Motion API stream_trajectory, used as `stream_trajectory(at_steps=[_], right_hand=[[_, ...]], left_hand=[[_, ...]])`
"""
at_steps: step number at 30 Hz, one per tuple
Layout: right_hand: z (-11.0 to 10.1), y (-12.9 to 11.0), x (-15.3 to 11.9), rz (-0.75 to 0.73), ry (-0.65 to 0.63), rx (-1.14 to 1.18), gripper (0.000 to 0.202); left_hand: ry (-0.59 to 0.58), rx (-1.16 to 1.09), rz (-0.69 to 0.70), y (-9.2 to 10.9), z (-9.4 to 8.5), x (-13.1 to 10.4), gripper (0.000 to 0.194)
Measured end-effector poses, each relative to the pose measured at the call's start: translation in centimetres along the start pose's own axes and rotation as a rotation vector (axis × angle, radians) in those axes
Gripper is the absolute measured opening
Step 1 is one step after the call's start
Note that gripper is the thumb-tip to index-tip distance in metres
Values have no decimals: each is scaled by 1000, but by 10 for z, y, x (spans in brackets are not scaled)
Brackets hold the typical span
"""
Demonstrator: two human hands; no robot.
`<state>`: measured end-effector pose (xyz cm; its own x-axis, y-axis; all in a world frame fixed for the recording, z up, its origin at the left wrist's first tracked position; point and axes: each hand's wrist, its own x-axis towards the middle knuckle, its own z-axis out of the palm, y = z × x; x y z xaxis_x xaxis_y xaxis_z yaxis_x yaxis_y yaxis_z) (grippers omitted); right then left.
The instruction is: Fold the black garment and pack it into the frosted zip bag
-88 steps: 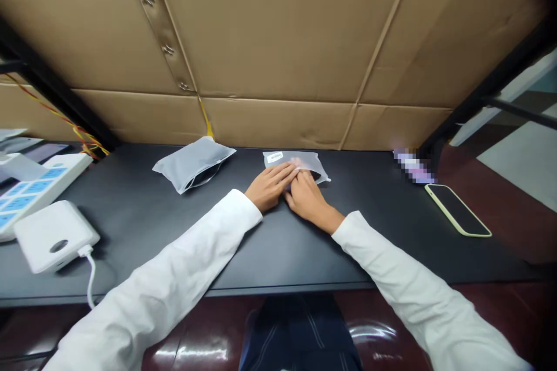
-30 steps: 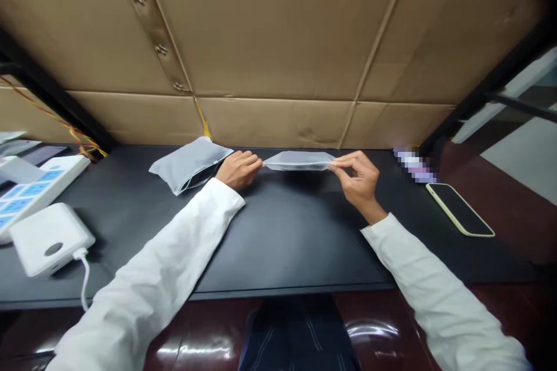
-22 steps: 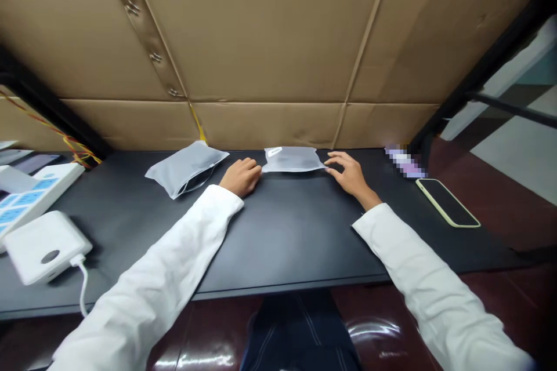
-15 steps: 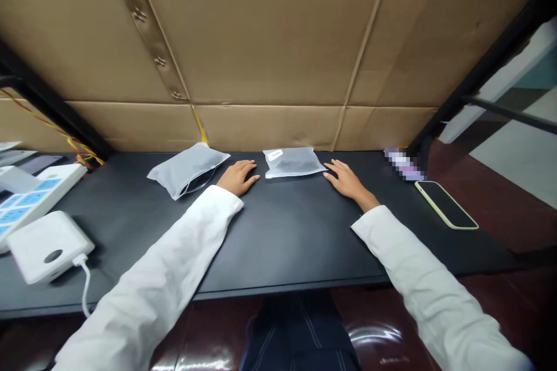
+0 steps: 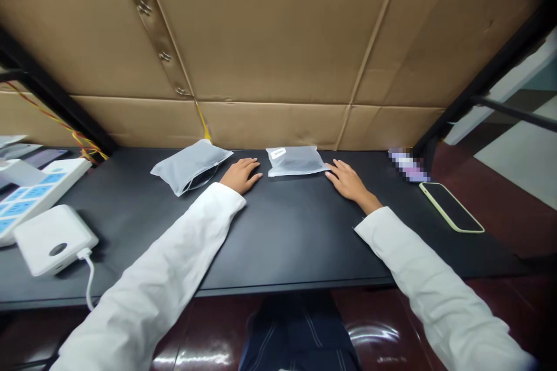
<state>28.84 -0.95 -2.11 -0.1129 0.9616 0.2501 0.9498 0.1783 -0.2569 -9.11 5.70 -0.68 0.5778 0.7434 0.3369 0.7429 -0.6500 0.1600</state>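
Observation:
My left hand (image 5: 239,175) rests palm down on the black table (image 5: 287,232), fingers spread and holding nothing. Just left of it lies a frosted plastic bag (image 5: 191,163) with its mouth gaping toward me; what is inside cannot be made out. Between my two hands is a second, flatter frosted bag (image 5: 300,161) with a small white label at its upper left. My right hand (image 5: 348,181) lies flat with fingers apart, its fingertips at this bag's right corner; whether they touch it is unclear.
A phone in a pale yellow case (image 5: 452,207) and a blurred purple packet (image 5: 409,165) lie at the right. On the left stand a white box with a cable (image 5: 56,239) and a white power strip (image 5: 43,197). A cardboard wall (image 5: 278,40) closes off the back.
The whole view has shifted slightly, moving things a little to the right in the picture. Both hands and both bags keep their places on the table.

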Motion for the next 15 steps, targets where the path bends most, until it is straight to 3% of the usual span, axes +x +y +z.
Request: stream_trajectory(at_steps=[8,15], right_hand=[[-9,-15,-1,-63,279,201,49],[-4,-47,-8,-244,350,177,54]], left_hand=[[-16,16,-4,1,0,1,48],[46,-81,123,20,-7,-4,53]])
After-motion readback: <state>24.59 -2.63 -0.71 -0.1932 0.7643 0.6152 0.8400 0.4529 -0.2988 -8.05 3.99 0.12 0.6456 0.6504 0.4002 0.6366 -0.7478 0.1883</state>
